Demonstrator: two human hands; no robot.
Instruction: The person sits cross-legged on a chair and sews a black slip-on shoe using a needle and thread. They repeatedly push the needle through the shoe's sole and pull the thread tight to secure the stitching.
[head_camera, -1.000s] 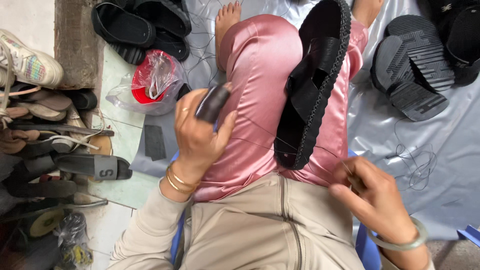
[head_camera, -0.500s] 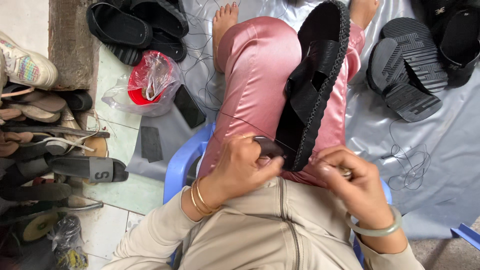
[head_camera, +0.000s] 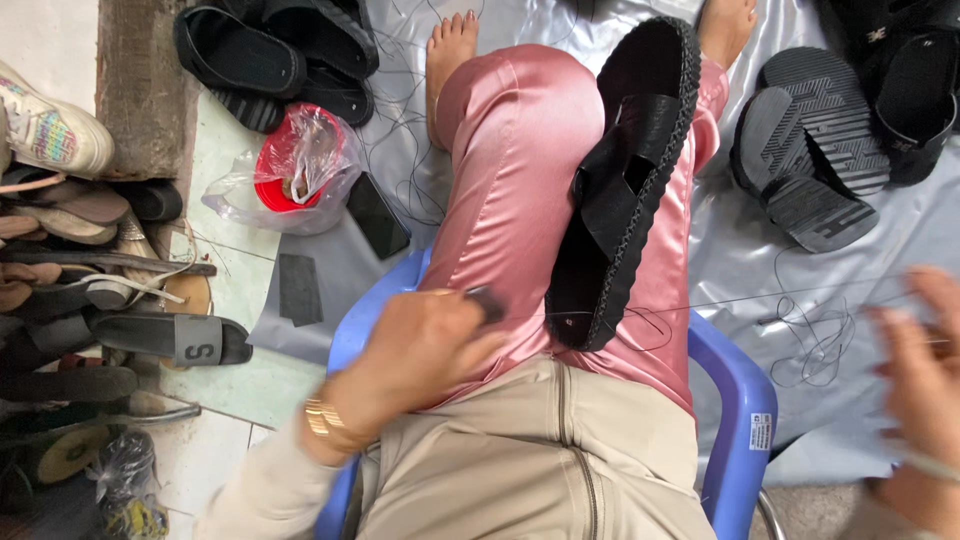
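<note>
A black platform sandal (head_camera: 625, 190) lies sole-edge up on my lap, across the pink satin trousers (head_camera: 510, 170). My left hand (head_camera: 420, 350) rests on my left thigh, closed around a small dark tool (head_camera: 487, 300) just left of the sandal's heel end. A thin thread (head_camera: 760, 300) runs taut from the sandal's heel to the right. My right hand (head_camera: 925, 390) is far out at the right edge, blurred, and seems to pinch that thread. I sit on a blue plastic chair (head_camera: 740, 400).
Black sandals (head_camera: 270, 50) lie at the top left and ribbed black soles (head_camera: 810, 150) at the right on a silver sheet (head_camera: 740, 250). A red tub in a plastic bag (head_camera: 295, 165), a black phone (head_camera: 377, 215) and a shoe pile (head_camera: 70, 260) are on the left.
My left hand came down from in front of the knee to the thigh by the sandal's heel. My right hand swept from the heel out to the right, drawing the thread taut.
</note>
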